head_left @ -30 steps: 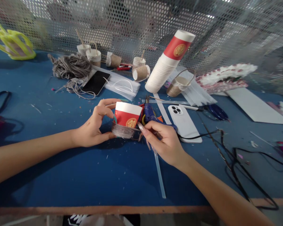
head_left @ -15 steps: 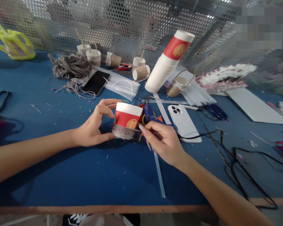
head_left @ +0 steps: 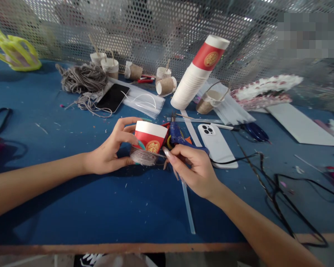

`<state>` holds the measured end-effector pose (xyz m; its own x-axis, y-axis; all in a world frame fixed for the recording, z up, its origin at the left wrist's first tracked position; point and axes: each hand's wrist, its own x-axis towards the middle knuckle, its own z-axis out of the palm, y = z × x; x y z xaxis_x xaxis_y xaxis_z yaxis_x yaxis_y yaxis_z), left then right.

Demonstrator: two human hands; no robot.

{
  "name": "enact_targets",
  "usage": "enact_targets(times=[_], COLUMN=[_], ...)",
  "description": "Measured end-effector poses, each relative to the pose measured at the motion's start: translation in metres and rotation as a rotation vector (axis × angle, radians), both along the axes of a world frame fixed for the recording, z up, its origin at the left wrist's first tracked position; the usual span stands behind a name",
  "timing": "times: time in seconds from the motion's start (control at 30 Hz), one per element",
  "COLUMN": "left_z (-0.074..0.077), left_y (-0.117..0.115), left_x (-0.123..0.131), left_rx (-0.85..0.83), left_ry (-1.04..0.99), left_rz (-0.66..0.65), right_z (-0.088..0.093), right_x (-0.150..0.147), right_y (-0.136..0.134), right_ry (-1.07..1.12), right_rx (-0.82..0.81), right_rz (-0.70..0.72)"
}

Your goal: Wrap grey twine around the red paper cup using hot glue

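Observation:
A red and white paper cup (head_left: 150, 138) is tilted above the blue table, with grey cord (head_left: 143, 156) wound around its lower part. My left hand (head_left: 111, 146) grips the cup from the left, its index finger against the red wall just above the cord. On the cup's right, my right hand (head_left: 193, 167) pinches the strand that runs off the winding. Behind the right hand lies a blue glue gun (head_left: 176, 134), partly hidden. A clear glue stick (head_left: 188, 207) lies on the table below this hand.
A tall leaning stack of cups (head_left: 193, 79) stands behind. A white phone (head_left: 218, 146) and black cables (head_left: 275, 185) lie to the right. Grey yarn (head_left: 83, 78), a black phone (head_left: 113, 98) and several small cord-wrapped cups are at the back left.
The cup has shifted slightly left and turned a little. My left index finger has moved onto the red wall near the cord. My right hand has hardly moved.

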<state>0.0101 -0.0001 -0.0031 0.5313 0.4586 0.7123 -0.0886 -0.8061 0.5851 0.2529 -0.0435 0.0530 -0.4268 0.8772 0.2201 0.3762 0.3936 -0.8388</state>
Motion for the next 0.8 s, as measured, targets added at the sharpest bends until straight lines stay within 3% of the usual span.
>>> enact_targets(times=[0.8], left_z=[0.0073], left_y=[-0.0029], left_x=[-0.0012], left_rx=[-0.024], left_ry=[0.024], left_rz=[-0.056], right_z=[-0.0025], right_x=[0.0016], right_y=[-0.0011], right_ry=[0.016], right_rx=[-0.039], right_rz=[-0.004])
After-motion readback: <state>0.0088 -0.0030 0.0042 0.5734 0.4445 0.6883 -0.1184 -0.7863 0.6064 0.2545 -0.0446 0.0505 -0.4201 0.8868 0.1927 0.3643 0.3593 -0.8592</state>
